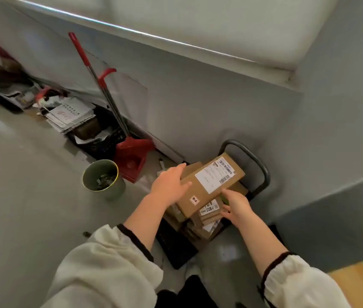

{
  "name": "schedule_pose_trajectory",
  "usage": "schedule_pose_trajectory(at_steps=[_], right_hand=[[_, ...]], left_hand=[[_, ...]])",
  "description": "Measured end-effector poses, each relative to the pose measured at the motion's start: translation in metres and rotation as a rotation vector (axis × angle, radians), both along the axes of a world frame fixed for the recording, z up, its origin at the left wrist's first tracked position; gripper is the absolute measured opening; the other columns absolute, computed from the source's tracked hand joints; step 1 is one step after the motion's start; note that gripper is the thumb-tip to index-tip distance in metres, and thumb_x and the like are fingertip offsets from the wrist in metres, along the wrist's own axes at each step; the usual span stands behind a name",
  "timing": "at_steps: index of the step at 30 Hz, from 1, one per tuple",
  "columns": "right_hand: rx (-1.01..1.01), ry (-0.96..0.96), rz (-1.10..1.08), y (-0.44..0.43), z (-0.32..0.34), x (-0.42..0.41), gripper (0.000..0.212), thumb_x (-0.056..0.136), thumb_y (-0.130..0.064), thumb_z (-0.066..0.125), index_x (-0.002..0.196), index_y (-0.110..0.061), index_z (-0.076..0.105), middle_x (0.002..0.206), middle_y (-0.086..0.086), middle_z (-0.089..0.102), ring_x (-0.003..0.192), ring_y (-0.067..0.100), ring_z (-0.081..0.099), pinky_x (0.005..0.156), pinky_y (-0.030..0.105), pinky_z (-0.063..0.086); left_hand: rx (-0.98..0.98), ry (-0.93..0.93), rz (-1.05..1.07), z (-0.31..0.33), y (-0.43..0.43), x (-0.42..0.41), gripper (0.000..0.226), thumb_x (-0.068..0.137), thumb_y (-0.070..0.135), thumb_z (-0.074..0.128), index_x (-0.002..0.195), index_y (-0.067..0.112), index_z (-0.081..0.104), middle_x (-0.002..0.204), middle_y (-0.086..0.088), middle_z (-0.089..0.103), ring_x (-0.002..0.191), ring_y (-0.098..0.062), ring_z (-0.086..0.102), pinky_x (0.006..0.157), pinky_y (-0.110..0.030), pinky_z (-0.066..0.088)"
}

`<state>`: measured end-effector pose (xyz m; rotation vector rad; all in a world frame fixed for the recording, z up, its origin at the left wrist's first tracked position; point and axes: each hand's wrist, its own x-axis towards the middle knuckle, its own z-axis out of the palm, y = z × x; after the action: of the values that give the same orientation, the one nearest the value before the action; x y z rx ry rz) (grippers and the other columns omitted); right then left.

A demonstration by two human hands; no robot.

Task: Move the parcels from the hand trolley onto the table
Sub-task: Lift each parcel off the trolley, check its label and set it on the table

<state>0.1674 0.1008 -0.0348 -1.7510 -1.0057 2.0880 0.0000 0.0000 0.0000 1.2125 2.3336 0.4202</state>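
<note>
Parcel (212, 185) topping the trolley (262, 167) load lies between both hands. Left hand (171, 185) rests on its left end, fingers straight. Right hand (236, 206) curls at its near right edge, but I cannot tell whether it grips. Likely the pick-up step. Next needs a firm two-sided hold, then a lift clear of the parcels beneath (209, 210).

The top parcel (207, 187) carries a white shipping label (217, 175) with barcodes, beyond both hands; its print is too small to read. Near the left hand (170, 185) sits a small sticker (195, 200) with red marks (perhaps "2-1"). Beside the right hand (236, 207), a lower parcel (215, 217) has a label (208, 208) showing a bold "8".
</note>
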Motion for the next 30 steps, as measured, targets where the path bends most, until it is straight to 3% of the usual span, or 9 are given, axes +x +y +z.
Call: schedule_pose_trajectory(at_steps=[5,8,11,14,17,20,26,28,30], right_hand=[[-0.262,0.021,-0.067,-0.003,-0.040,-0.038,0.042,0.091,-0.023,0.059,0.129,-0.012,0.045,0.122,0.005,0.051,0.116,0.034,0.048,0.094,0.053,0.044],[-0.283,0.093,-0.185,-0.008,-0.046,-0.049,0.042,0.093,-0.029,0.056,0.132,-0.016,0.046,0.115,0.005,0.058,0.103,0.029,0.056,0.075,0.047,0.051],[-0.310,0.133,-0.233,-0.008,-0.040,-0.054,0.041,0.095,-0.030,0.053,0.133,-0.020,0.043,0.120,0.005,0.057,0.105,0.029,0.056,0.082,0.055,0.048],[-0.273,0.149,-0.205,-0.004,-0.022,-0.057,0.037,0.095,-0.032,0.052,0.129,-0.023,0.043,0.110,-0.001,0.057,0.096,0.024,0.057,0.070,0.049,0.048],[-0.158,0.184,-0.187,0.002,0.003,-0.060,0.034,0.094,-0.034,0.052,0.126,-0.025,0.043,0.116,-0.002,0.057,0.104,0.022,0.057,0.083,0.053,0.050],[-0.088,0.347,-0.207,0.009,0.030,-0.062,0.032,0.096,-0.037,0.046,0.127,-0.027,0.046,0.121,-0.004,0.061,0.110,0.020,0.058,0.083,0.049,0.051],[-0.395,0.802,-0.329,0.013,0.075,-0.086,0.053,0.099,-0.045,0.029,0.119,-0.004,0.057,0.111,0.018,0.068,0.098,0.033,0.067,0.073,0.040,0.056],[-0.444,0.882,-0.324,0.008,0.088,-0.095,0.056,0.099,-0.045,0.030,0.113,0.000,0.059,0.109,0.022,0.067,0.094,0.037,0.068,0.067,0.042,0.057],[-0.406,0.853,-0.302,0.005,0.099,-0.101,0.056,0.099,-0.045,0.029,0.125,-0.002,0.053,0.119,0.021,0.063,0.106,0.036,0.063,0.080,0.043,0.054]], left_hand=[[-0.256,-0.129,-0.075,-0.041,0.043,-0.014,0.069,0.091,0.043,0.054,0.148,0.020,0.023,0.143,-0.006,0.046,0.128,-0.025,0.045,0.100,-0.038,0.040],[-0.277,-0.154,-0.095,-0.056,0.060,-0.019,0.057,0.089,0.046,0.054,0.136,0.017,0.041,0.130,-0.007,0.056,0.116,-0.026,0.053,0.094,-0.039,0.045],[-0.270,-0.120,-0.129,-0.052,0.070,-0.026,0.047,0.088,0.049,0.054,0.122,0.017,0.052,0.117,-0.005,0.062,0.105,-0.024,0.058,0.084,-0.036,0.047],[-0.170,-0.075,-0.124,-0.031,0.068,-0.026,0.042,0.088,0.049,0.053,0.119,0.020,0.053,0.113,-0.001,0.063,0.101,-0.021,0.059,0.079,-0.035,0.048],[-0.035,-0.087,-0.105,0.005,0.060,-0.030,0.050,0.088,0.047,0.054,0.131,0.022,0.047,0.121,-0.001,0.059,0.110,-0.023,0.055,0.086,-0.036,0.046],[0.125,0.009,-0.081,0.054,0.049,-0.031,0.057,0.089,0.041,0.055,0.140,0.019,0.042,0.134,-0.002,0.052,0.119,-0.026,0.047,0.096,-0.035,0.037],[0.346,0.490,-0.116,0.140,0.042,0.013,0.040,0.085,0.036,0.063,0.119,0.015,0.065,0.124,-0.006,0.063,0.102,-0.028,0.056,0.080,-0.038,0.046],[0.295,0.509,-0.088,0.153,0.042,0.015,0.039,0.092,0.037,0.051,0.126,0.020,0.058,0.132,-0.004,0.056,0.111,-0.024,0.049,0.086,-0.038,0.041],[0.313,0.472,-0.046,0.158,0.038,0.005,0.041,0.093,0.037,0.047,0.131,0.021,0.053,0.137,-0.002,0.052,0.117,-0.022,0.045,0.090,-0.038,0.038]])
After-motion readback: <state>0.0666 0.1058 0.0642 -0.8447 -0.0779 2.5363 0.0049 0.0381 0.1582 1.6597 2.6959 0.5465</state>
